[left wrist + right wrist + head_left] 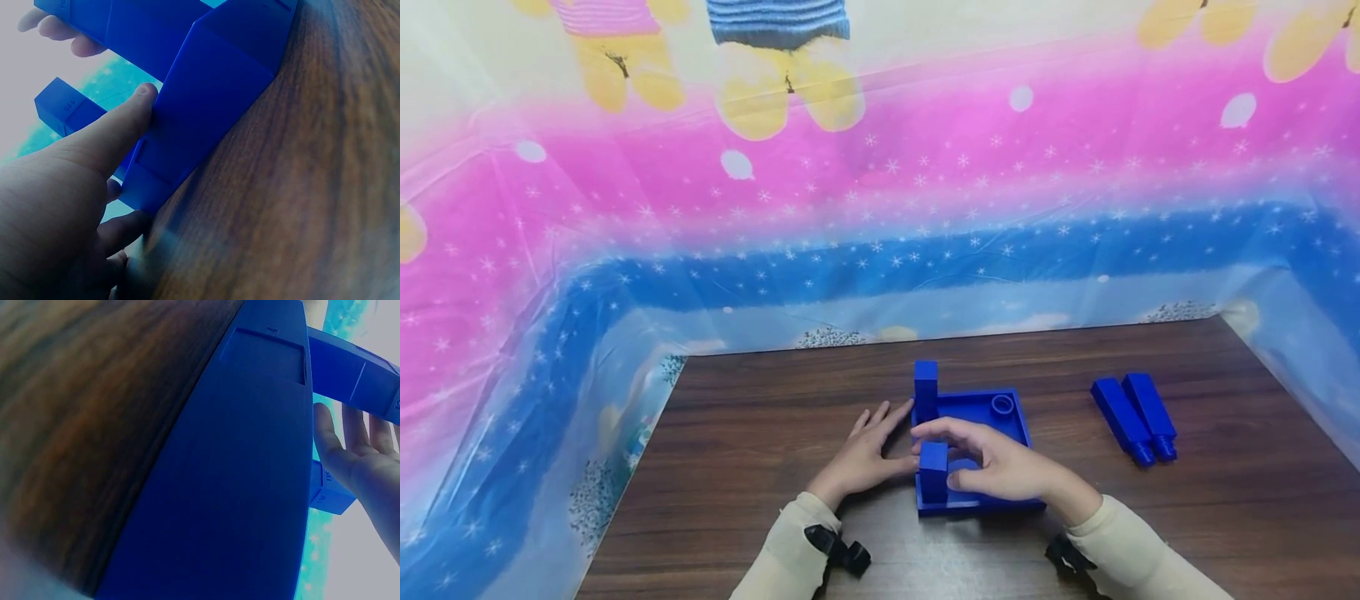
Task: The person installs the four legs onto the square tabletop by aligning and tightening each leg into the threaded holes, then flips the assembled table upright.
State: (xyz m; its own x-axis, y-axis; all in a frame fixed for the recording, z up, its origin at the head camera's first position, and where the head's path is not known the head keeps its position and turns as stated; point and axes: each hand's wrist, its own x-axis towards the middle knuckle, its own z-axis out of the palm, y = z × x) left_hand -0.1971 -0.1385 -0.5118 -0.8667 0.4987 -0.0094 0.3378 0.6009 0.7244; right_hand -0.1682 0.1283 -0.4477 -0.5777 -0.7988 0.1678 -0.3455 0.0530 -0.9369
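A blue square tabletop [981,510] with a raised rim lies underside up on the wooden table. Blue square legs stand upright at its two left corners: a far leg [926,382] and a near leg [933,475]. My right hand [1009,468] curves round the near leg, thumb on its right side and fingers behind it. My left hand [868,454] is spread flat along the tabletop's left side. In the left wrist view its thumb [134,112] presses the outer wall [200,100]. Contact of the right thumb [324,428] is hard to judge in the right wrist view.
Two loose blue legs [1122,419] with threaded ends lie side by side on the wooden table [737,433] at the right. A round socket [1002,407] sits in the tabletop's far right corner. A patterned cloth [887,250] hangs behind the table and along both sides.
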